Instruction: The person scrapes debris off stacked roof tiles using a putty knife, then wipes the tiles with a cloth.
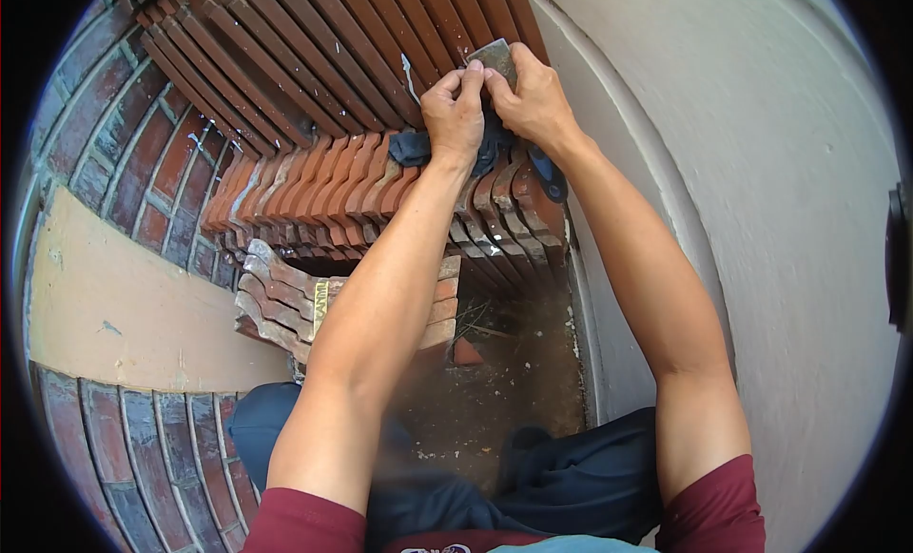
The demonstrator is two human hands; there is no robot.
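Observation:
My right hand is closed on a small flat grey piece, held up in front of the upright brown tiles. Close beside it, my left hand is closed in a pinch at the near edge of the piece; what its fingertips grip is hidden. Below the hands, a dark cloth lies on the row of orange roof tiles. Under my right wrist rests a dark blue handle-like object with a hole in its end.
A smaller stack of weathered tiles with a yellow marked strip is nearer to me. A broken orange shard lies on the dirty floor. A pale wall stands to the right, a brick wall to the left.

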